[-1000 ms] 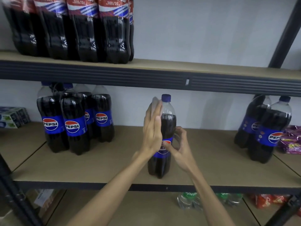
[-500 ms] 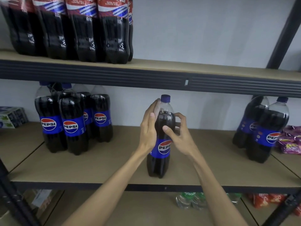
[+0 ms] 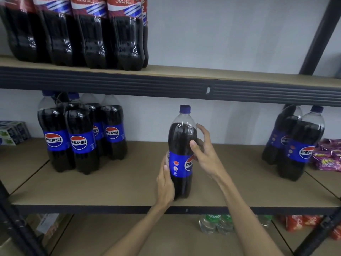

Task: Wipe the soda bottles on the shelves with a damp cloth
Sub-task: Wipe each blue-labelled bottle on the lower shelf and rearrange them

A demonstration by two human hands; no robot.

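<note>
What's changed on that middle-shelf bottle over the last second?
The left hand slid down from the neck of the blue-capped plastic Pepsi bottle to grip its lower body. The right hand rose from the label to the shoulder, and the bottle turned, logo now facing right. It stays upright on the brown shelf; the other bottles haven't moved.

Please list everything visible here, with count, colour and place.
single Pepsi bottle: one, blue label, middle shelf centre
left Pepsi bottles: at least four, blue labels, middle shelf
right Pepsi bottles: two, blue labels, middle shelf
cola bottles: at least four, red labels, top shelf
snack packets: several, purple, far right
small boxes: several, white-green, far left
clear bottles: few, green labels, bottom shelf
left hand: grips single bottle's lower side
right hand: thumb on its front
</note>
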